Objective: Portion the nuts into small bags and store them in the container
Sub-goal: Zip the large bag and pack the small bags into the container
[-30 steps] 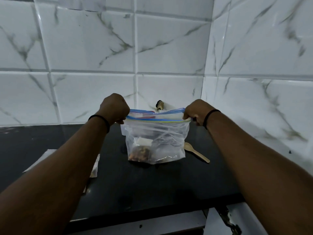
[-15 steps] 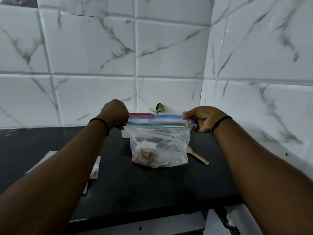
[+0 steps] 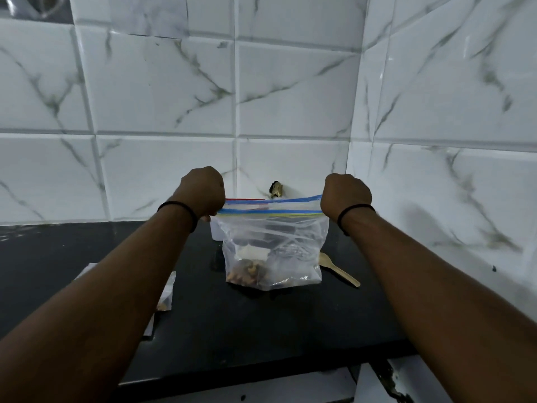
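Your left hand (image 3: 203,189) and right hand (image 3: 345,195) each pinch a top corner of the zip bag (image 3: 273,251), stretching its blue seal taut above the black worktop (image 3: 261,321). The nuts (image 3: 245,271) sit in the bag's lower left corner. Judging by this, you are sealing: keep the strip straight and press along its whole length, squeezing air out first. The red-rimmed container (image 3: 216,232) waits just behind; the wooden spoon (image 3: 338,271) lies beside.
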Demonstrator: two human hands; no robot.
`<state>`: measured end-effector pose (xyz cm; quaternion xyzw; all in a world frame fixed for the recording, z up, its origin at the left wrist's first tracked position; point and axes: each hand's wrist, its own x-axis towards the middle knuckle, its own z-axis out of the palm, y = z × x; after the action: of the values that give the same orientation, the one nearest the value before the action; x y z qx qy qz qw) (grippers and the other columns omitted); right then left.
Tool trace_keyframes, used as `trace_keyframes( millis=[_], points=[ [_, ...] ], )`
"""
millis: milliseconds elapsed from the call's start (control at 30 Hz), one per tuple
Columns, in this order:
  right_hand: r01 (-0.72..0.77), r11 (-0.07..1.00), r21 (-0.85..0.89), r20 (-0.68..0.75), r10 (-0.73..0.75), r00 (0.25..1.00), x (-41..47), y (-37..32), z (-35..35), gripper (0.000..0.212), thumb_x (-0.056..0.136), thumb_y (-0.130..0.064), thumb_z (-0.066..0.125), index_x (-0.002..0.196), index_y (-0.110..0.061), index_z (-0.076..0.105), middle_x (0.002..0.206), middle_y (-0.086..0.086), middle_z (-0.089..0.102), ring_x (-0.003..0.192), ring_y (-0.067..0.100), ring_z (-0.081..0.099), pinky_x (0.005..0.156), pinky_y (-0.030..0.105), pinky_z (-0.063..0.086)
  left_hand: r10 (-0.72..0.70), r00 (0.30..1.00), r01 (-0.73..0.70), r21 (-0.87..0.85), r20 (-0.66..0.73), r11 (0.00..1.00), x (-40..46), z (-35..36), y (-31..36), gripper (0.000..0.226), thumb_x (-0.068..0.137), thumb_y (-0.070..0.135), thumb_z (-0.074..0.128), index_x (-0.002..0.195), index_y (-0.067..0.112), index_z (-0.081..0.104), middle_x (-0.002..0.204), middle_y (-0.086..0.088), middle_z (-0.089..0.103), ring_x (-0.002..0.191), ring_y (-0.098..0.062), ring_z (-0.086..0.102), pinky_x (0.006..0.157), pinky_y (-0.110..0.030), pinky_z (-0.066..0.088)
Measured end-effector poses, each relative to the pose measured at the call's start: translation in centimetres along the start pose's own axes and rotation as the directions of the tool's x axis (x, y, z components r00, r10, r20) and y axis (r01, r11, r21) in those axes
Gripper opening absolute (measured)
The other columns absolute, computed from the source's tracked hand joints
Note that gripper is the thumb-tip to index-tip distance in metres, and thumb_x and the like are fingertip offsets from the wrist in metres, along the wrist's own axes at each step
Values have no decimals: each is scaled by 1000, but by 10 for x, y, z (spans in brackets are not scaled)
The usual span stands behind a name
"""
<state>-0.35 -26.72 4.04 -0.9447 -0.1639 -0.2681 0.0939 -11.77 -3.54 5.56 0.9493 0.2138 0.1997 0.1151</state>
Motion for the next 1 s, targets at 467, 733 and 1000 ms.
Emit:
trace_keyframes(
  millis=[467,733,1000],
  points=[
    [374,774,511,-75,-393,916,0,-46,-25,38,74,-52,78,99,-26,66,104,-3,69,96,16,62,84,35,51,-117,992,10,-913,-42,407,-14,18,-15,23,94,19,63,81,1,69,58,-9,55,45,-18,51,45,-26,48],
    [525,803,281,130,-574,808,-17,-116,18,42,83,-43,65,121,-25,57,115,-1,66,105,25,62,89,39,45,-112,987,141,-963,118,228,-50,108,-65,41,95,54,51,111,17,64,102,-2,70,91,-16,64,68,-23,50],
    [380,731,568,-51,-429,902,6,-115,21,10,88,-18,65,92,-26,68,97,-7,69,94,16,63,87,37,52,48,968,198,-870,245,452,-57,146,-66,22,80,6,77,101,10,70,92,-8,76,85,-20,74,70,-25,58]
  ],
)
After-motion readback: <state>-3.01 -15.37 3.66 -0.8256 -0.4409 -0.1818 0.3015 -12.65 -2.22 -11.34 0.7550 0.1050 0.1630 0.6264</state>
